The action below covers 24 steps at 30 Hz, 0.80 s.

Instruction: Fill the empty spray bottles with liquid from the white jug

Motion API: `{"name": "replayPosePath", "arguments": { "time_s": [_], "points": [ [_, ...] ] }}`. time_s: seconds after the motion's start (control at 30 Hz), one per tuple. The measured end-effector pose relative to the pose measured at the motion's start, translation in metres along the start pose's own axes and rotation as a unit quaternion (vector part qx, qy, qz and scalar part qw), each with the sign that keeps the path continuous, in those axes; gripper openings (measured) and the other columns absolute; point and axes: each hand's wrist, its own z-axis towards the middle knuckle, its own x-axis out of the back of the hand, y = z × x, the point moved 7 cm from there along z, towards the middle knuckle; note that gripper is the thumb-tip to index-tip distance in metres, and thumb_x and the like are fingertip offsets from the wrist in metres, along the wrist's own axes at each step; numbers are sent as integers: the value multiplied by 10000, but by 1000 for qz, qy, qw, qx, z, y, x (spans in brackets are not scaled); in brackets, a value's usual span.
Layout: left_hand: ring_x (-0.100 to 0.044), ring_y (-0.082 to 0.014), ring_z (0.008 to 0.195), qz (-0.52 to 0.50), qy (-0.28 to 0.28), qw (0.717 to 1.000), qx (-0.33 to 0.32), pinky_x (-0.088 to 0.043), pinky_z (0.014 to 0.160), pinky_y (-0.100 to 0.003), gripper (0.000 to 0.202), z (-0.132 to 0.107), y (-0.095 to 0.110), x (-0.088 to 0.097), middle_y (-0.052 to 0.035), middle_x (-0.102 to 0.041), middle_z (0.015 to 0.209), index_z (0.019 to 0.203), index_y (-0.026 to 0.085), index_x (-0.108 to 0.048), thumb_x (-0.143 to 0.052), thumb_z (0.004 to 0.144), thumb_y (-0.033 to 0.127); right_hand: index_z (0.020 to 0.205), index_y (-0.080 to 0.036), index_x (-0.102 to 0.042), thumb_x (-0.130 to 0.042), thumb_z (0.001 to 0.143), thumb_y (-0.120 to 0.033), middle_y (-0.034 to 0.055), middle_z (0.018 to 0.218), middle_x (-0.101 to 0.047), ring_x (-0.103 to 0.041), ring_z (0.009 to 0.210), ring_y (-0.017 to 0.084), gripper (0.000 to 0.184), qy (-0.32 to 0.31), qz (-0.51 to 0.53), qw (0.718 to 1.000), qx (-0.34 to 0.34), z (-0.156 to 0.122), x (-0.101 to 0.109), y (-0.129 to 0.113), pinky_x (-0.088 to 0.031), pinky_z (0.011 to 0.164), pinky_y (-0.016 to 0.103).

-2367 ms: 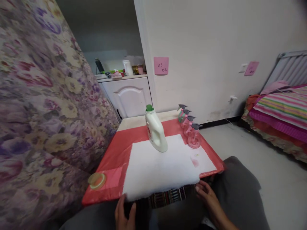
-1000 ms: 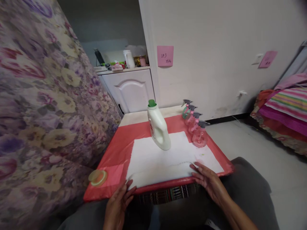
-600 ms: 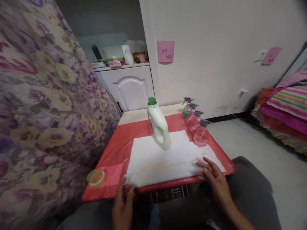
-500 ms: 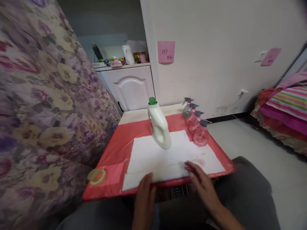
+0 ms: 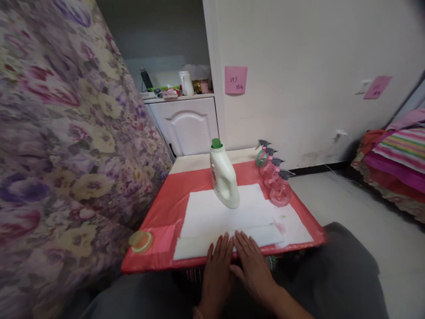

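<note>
My left hand (image 5: 218, 261) lies flat, fingers stretched out, on a folded white cloth (image 5: 194, 248) along the near edge of the table. Beside it, my right hand (image 5: 250, 261) rests on the same cloth with its fingers extended and its thumb apart. Under and beyond the folded strip a white sheet (image 5: 206, 208) is spread over the red table cover (image 5: 162, 208). A pale green detergent jug (image 5: 226, 179) stands upright on the far part of the sheet, its mouth uncapped with a green spout showing. Neither hand holds anything.
Several spray bottles (image 5: 280, 192) stand in a row at the table's right. A round pale cap (image 5: 142, 241) lies at the left front corner. A floral curtain (image 5: 83, 146) hangs close on the left. A cabinet (image 5: 186, 122) and wall are behind.
Both hands have come together at the middle of the folded cloth and now lie on it; before, they were apart. The view has shifted slightly. The jug and bottles stand as before.
</note>
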Motion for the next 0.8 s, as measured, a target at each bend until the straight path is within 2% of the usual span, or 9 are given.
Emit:
{"name": "replayPosePath", "arguments": {
  "time_s": [0.13, 0.3, 0.43, 0.57, 0.8],
  "points": [
    [-342, -278, 1429, -6, -13, 999, 35, -275, 1142, -505, 801, -6, -8, 6, -70, -380, 1559, 1535, 215, -216, -489, 791, 105, 1518, -199, -281, -586, 881, -235, 108, 1590, -299, -283, 1462, 294, 707, 23, -25, 999, 2, -8, 2, 6, -321, 1165, 536],
    [-320, -269, 1442, -7, -10, 998, 62, -278, 1151, -500, 789, -21, -23, 19, -73, -363, 1569, 1522, 215, -252, -498, 787, 71, 1524, -218, -258, -546, 907, -235, 105, 1582, -328, -296, 1457, 291, 681, 39, -39, 998, 10, -16, 6, 13, -332, 1151, 547],
    [-247, -296, 1469, 10, 1, 991, 135, -268, 1151, -529, 761, -38, -52, 26, -128, -307, 1589, 1522, 174, -245, -516, 812, 117, 1532, -234, -223, -517, 935, -262, 111, 1585, -325, -263, 1469, 302, 667, 81, -35, 996, -1, -26, 16, 24, -312, 1153, 561],
    [-260, -315, 1462, 26, -10, 980, 196, -269, 1136, -551, 758, -56, -80, 25, -160, -326, 1575, 1513, 160, -270, -533, 802, 144, 1548, -246, -151, -517, 944, -301, 133, 1569, -352, -294, 1452, 334, 708, 125, -51, 991, -17, -37, 20, 41, -302, 1140, 591],
    [-281, -295, 1455, 34, -29, 974, 224, -263, 1137, -532, 685, -60, -84, 30, -134, -320, 1583, 1475, 185, -372, -499, 809, 88, 1548, -247, -151, -511, 940, -311, 148, 1571, -336, -304, 1445, 345, 710, 136, -59, 989, -27, -48, 18, 59, -319, 1125, 589]
  ]
}}
